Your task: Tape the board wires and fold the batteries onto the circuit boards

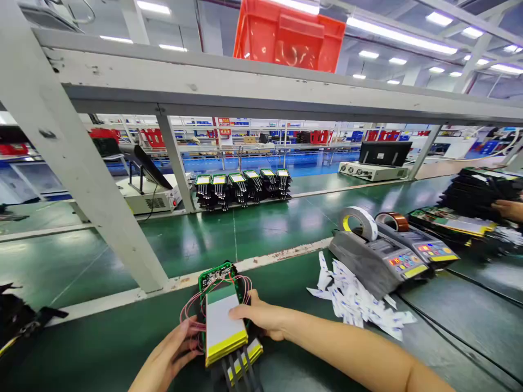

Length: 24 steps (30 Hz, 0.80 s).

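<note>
A green circuit board with pink wires carries a flat silver battery pack with yellow tape along its lower edge. My right hand grips its right side, thumb on the silver face. At the left edge, my left hand has its fingers curled against the board and the pink wires. Beneath the pack, a second yellow-taped piece and several black strips show at the bottom. Crumpled white strips lie on the bench to the right.
Two tape dispensers with tape rolls stand at the right. Beyond them, a person's hand touches stacked black parts. More stacks line the far bench. A metal post slants at left; a red bin sits on the overhead shelf.
</note>
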Tool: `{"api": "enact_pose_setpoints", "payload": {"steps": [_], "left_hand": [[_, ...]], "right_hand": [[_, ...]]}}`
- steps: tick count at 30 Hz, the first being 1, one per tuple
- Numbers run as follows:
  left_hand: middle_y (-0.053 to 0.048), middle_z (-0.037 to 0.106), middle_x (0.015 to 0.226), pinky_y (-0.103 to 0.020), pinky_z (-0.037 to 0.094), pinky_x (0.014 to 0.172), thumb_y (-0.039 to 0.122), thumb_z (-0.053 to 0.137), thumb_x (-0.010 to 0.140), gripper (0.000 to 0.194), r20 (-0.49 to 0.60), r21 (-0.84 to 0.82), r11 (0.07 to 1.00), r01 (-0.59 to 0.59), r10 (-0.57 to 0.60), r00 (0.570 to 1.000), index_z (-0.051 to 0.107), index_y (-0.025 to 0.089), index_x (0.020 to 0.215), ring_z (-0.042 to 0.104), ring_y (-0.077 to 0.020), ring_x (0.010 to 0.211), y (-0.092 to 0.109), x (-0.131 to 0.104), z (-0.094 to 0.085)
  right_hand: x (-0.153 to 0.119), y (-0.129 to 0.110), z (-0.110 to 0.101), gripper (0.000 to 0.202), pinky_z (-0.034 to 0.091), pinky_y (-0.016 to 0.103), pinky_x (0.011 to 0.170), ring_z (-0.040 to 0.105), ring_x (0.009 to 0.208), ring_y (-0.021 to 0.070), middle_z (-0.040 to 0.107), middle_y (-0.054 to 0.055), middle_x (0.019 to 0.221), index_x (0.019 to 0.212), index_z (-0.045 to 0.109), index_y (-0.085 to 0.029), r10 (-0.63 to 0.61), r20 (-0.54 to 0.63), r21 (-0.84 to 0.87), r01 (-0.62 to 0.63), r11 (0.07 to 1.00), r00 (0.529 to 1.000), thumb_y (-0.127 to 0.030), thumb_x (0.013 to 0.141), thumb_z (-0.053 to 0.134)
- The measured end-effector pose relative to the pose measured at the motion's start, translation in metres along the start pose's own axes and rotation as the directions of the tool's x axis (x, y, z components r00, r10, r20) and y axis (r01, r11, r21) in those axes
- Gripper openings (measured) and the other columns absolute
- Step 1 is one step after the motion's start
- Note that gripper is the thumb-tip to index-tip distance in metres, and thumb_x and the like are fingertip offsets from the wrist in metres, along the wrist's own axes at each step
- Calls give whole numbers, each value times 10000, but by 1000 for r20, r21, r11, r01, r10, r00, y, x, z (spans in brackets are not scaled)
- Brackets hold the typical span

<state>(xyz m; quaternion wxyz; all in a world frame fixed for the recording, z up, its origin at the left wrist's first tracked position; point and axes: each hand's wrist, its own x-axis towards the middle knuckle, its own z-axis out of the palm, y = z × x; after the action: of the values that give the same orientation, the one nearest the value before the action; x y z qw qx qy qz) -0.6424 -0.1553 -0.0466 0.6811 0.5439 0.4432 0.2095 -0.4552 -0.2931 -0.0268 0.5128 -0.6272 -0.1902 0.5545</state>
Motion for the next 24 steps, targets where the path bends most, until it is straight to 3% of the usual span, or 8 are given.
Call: {"api": "enact_pose_setpoints", "payload": {"steps": [4, 6, 8, 13, 16, 19, 22, 24], "left_hand": [[-79, 747, 808, -403, 562, 712, 785, 715, 629, 725, 64, 162, 985, -51, 41, 997, 680, 190, 1041, 717, -307, 815, -1, -24, 44], [-73, 746, 800, -421, 555, 791, 755, 745, 609, 677, 66, 255, 960, -116, 102, 993, 689, 189, 976, 714, -322, 871, 11, -27, 55], [-69, 735, 780, -437, 536, 881, 702, 767, 618, 581, 61, 336, 925, -176, 165, 984, 686, 188, 878, 704, -331, 938, 23, -26, 62], [-69, 727, 967, -462, 526, 936, 484, 755, 753, 404, 39, 450, 853, -266, 279, 960, 643, 170, 981, 690, -257, 986, 42, -34, 82], [-108, 707, 1121, -427, 564, 870, 483, 805, 666, 620, 70, 423, 848, -320, 321, 945, 565, 167, 1142, 688, -279, 1019, 49, -52, 99], [-127, 706, 1127, -395, 598, 714, 536, 810, 624, 777, 125, 369, 863, -344, 321, 939, 482, 172, 1227, 714, -299, 935, 51, -80, 119], [-111, 714, 1118, -390, 614, 686, 651, 703, 728, 816, 202, 298, 880, -369, 319, 926, 408, 196, 1337, 728, -292, 924, 34, -109, 138], [-118, 698, 1199, -424, 619, 813, 722, 684, 715, 892, 304, 250, 870, -425, 346, 888, 403, 219, 1395, 709, -313, 1043, 8, -122, 144]], "right_hand": [[-47, 7, -16, 758, 341, 457, 1161, 462, 1353, 327, 513, 120, 1378, 1207, 537, -194, -218, 2, -316, 207, 926, 976, -449, 584, 886], [-59, 8, -25, 738, 290, 536, 1166, 395, 1387, 376, 508, 134, 1395, 1297, 552, -210, -365, 30, -543, 322, 776, 930, -532, 687, 815], [-63, 12, -32, 663, 298, 559, 1145, 425, 1356, 377, 552, 123, 1359, 1350, 545, -231, -439, 72, -619, 385, 684, 896, -551, 797, 722], [-58, 39, -41, 812, 292, 509, 1173, 396, 1392, 330, 481, 121, 1476, 1512, 363, -224, -493, 68, -549, 445, 707, 867, -539, 842, 696], [-59, 56, -46, 949, 237, 501, 1217, 316, 1460, 307, 384, 119, 1558, 1555, 254, -238, -566, 43, -435, 525, 731, 824, -499, 794, 758], [-77, 61, -53, 1051, 305, 517, 1192, 395, 1425, 312, 404, 162, 1535, 1551, 189, -219, -669, 47, -141, 668, 731, 742, -511, 747, 800], [-113, 53, -72, 1097, 400, 476, 1143, 502, 1354, 289, 451, 152, 1507, 1523, 203, -234, -724, 113, 127, 712, 690, 681, -559, 693, 842], [-143, 48, -95, 1055, 377, 455, 1163, 487, 1371, 282, 474, 135, 1495, 1488, 310, -228, -708, 135, 130, 696, 706, 693, -554, 659, 875]]}}
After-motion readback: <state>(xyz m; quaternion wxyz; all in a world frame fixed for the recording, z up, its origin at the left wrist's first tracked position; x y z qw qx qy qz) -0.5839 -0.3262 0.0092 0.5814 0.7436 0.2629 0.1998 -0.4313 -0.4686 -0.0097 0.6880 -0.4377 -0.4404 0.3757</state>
